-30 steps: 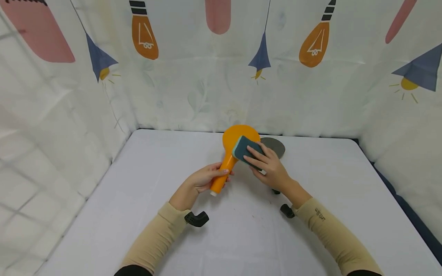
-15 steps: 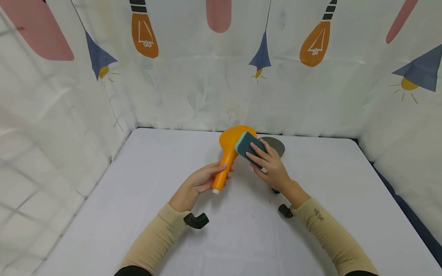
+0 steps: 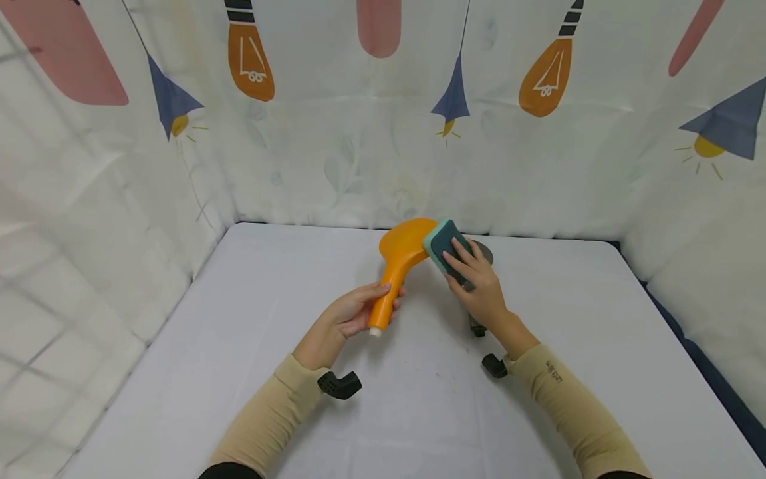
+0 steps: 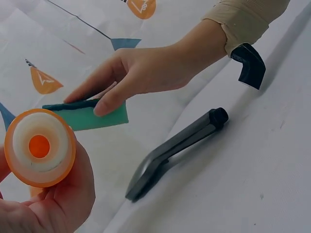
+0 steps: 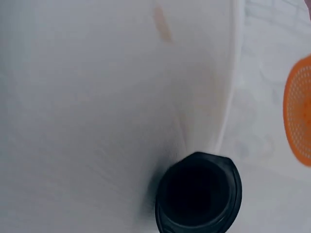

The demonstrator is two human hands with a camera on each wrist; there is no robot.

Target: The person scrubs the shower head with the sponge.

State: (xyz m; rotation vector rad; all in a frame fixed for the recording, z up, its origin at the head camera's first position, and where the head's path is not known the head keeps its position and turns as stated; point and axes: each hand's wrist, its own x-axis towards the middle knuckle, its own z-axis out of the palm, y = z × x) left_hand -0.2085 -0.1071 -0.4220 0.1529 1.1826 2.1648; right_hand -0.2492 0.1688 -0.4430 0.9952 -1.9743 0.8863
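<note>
In the head view my left hand (image 3: 353, 311) grips the handle of an orange handheld shower head (image 3: 402, 247), its broad head tilted up and away. The left wrist view looks straight at the pale hollow handle end (image 4: 40, 145). My right hand (image 3: 483, 287) holds a teal sponge (image 3: 444, 245) with a lighter green layer, its side right at the edge of the orange head. That hand also shows in the left wrist view, thumb below the sponge (image 4: 99, 116). The perforated orange face (image 5: 300, 109) enters the right wrist view at its edge.
A dark grey shower head (image 4: 170, 148) lies on the white table (image 3: 299, 266), partly behind my right hand in the head view. Its open black end (image 5: 197, 194) shows in the right wrist view. A printed white curtain (image 3: 335, 146) hangs behind the table.
My right hand has slid the sponge to the right, from over the neck of the shower head to its right edge. The orange head has turned slightly in my left hand.
</note>
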